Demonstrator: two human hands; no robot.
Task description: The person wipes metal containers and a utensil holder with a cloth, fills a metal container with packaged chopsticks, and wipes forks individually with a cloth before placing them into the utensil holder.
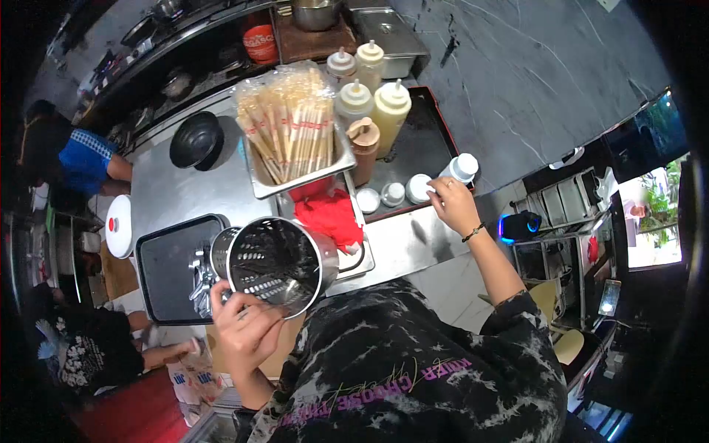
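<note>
My left hand (251, 328) grips the rim of a perforated metal utensil holder (325, 258), which is tilted so that its dark inside faces me. Beside it, a smaller perforated cylinder (220, 251) and several metal utensils (199, 284) lie on a black tray (173, 258). My right hand (456, 205) reaches over the counter with bent fingers slightly apart. Its fingertips are close to a round white cup (419, 189) and a stack of white cups (463, 168); whether they touch is unclear. Two more small white containers (393, 194) stand to the left of them.
Wrapped chopsticks (292, 133) fill a metal pan above a red cloth (330, 218). Several squeeze bottles (391, 111) stand on a dark tray (421, 144) by the wall. A black bowl (196, 140) sits on the steel table. Two other people (88, 159) are at the left.
</note>
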